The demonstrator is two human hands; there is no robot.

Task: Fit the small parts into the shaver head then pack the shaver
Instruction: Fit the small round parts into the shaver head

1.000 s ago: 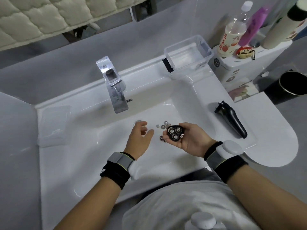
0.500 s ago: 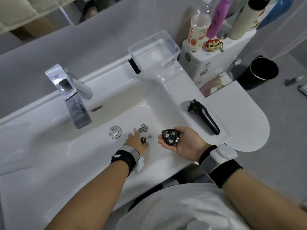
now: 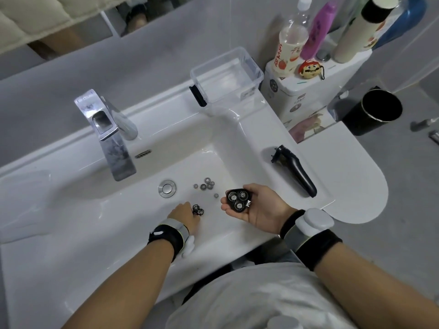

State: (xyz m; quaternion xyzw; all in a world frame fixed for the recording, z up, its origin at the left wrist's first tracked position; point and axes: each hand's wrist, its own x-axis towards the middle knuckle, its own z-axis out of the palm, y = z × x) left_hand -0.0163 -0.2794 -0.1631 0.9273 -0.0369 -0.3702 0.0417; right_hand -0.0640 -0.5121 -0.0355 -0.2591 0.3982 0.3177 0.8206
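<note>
Your right hand (image 3: 256, 206) cups the shaver head (image 3: 238, 200) face-up for filling, while your left hand (image 3: 184, 216) pinches the black retainer (image 3: 198, 209) in the sink (image 3: 118, 210).

Left hand (image 3: 184, 216) low, back up, fingers curled down at fingertips, grip hidden from this angle. Right hand (image 3: 259, 207) palm up, fingers cupped, thumb alongside. Both forearms reaching forward, bare, converging slightly. Dark strap with sensor on each wrist. Hands apart, near each other, not touching.

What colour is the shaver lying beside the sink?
Black. The shaver shows best in the head view, on the white counter.
</note>
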